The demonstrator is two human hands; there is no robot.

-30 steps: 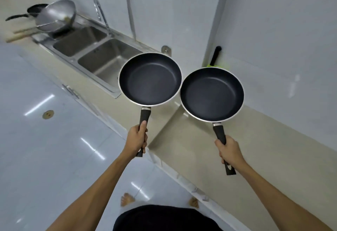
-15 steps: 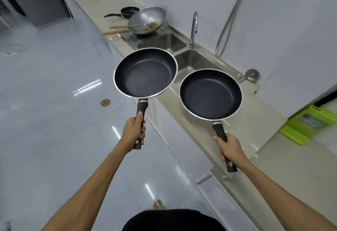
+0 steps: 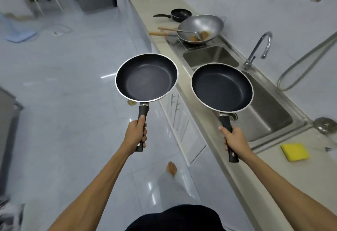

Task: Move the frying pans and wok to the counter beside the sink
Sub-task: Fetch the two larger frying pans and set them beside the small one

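Note:
My left hand grips the black handle of a dark non-stick frying pan, held level over the floor just left of the counter edge. My right hand grips the handle of a second, like frying pan, which hangs over the near basin of the steel double sink. Beyond the sink a steel wok sits on the drainer with wooden-handled utensils in it. A small black pan stands on the beige counter behind the wok.
A curved tap rises at the sink's back edge, with a grey hose on the wall to its right. A yellow sponge and a steel ladle lie on the near counter. White cabinets run below; glossy tiled floor spreads left.
My view has swung left along the counter, so the sink, wok and small pan now lie ahead. Both pans stay gripped and level; the right one now hangs over the near basin.

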